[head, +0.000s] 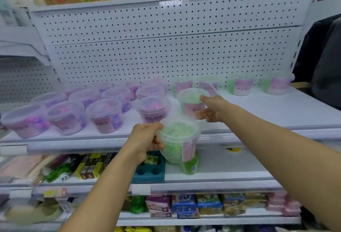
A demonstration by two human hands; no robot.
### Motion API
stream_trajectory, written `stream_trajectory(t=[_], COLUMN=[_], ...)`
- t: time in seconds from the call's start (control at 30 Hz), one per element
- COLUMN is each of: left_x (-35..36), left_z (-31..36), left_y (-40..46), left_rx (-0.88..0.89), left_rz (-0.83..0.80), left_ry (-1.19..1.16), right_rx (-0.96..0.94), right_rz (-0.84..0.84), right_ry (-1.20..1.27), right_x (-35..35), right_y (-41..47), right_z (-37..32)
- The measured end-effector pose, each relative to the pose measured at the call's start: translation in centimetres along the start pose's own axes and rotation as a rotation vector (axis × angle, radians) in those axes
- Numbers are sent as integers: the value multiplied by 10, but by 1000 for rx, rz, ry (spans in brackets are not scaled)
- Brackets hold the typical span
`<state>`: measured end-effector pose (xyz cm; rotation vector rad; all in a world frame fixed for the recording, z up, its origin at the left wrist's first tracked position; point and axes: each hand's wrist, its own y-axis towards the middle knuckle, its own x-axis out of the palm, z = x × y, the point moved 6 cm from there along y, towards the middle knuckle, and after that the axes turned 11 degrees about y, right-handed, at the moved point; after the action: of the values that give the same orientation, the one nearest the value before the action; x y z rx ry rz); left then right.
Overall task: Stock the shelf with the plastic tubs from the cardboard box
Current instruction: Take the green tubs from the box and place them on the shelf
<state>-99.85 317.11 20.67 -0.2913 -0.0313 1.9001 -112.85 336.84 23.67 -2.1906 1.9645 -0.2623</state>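
A person stocks a white shelf (258, 110) backed by perforated panelling, both bare arms stretched forward. The left hand (145, 139) grips a clear plastic tub of green contents (179, 139) by its side, fingers curled round the wall just under the lid, holding it in the air in front of the shelf's front edge. The right hand (210, 110) holds a second green-filled tub (191, 102) that stands on the shelf, thumb on the lid rim and fingers curled against its side. To the left, tubs with pink and purple contents (103, 115) stand in rows on the same shelf; more green tubs (239, 86) line the back panel to the right. Packaged goods fill the lower shelves (184, 206).
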Motion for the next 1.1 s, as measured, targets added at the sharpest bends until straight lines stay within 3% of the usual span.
stream_trajectory(t=[0.07, 0.13, 0.27, 0.47, 0.6, 0.7, 0.83, 0.97, 1.1], left_x=[1, 5, 29, 80, 81, 89, 95, 99, 105], left_z=[1, 5, 21, 49, 73, 77, 70, 70, 76], left_y=[1, 1, 3, 0, 5, 20, 42, 52, 61], left_rx=[-3, 10, 77, 277, 726, 903, 862, 863, 864], left_rz=[-18, -38, -103, -163, 134, 163, 137, 143, 145], left_ry=[-10, -30, -22, 145, 696, 1080, 1419, 1461, 1443], right_rx=[-61, -61, -95, -381, -436, -412, -347, -312, -377], right_rz=[-4, -154, -382, -137, 120, 256, 318, 197, 184], right_ry=[-261, -415, -347, -273, -145, -106, -118, -50, -236], right_x=[-10, -13, -23, -83, -126, -142, -146, -135, -121], right_y=[-11, -28, -60, -65, -55, -39, -15, -3, 12], right_z=[-5, -2, 2, -21, -30, -25, -9, -2, -5])
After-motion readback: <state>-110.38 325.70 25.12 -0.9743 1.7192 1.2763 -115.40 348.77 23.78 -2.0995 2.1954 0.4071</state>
